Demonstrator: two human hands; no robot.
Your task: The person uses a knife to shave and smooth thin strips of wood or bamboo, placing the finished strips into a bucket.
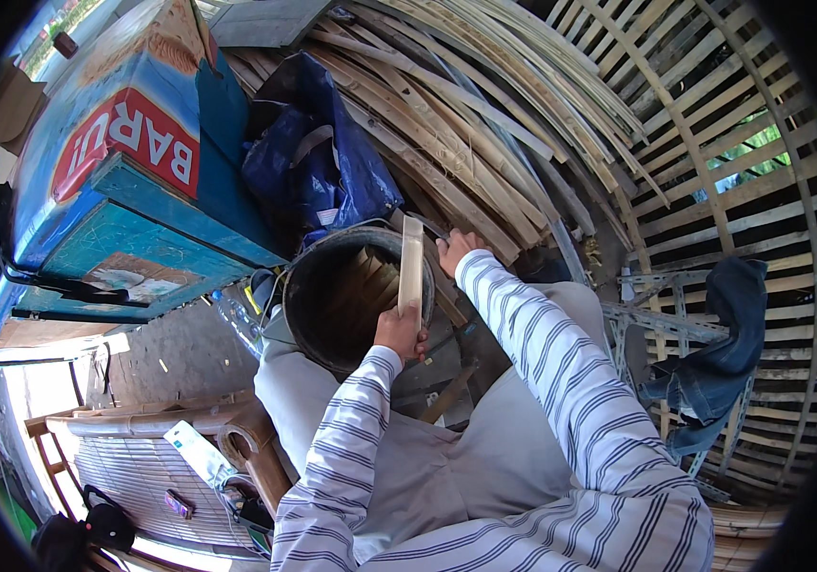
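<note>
My left hand (402,333) is closed around the lower end of a flat, pale bamboo slat (412,262), which points away from me over the right rim of a dark round bucket (296,319). The bucket stands between my knees, with several split bamboo pieces (370,286) inside it. Just right of the slat's upper part is my right hand (461,251), its fingers curled. Whatever those fingers may hold is too small or hidden to make out.
Long bamboo strips (465,124) lie piled beyond the bucket. A blue plastic sack (318,157) and a blue painted cabinet (161,224) stand to the left. A bamboo bench (132,467) is at lower left. Dark jeans (718,343) hang at right, before a slatted wall (704,133).
</note>
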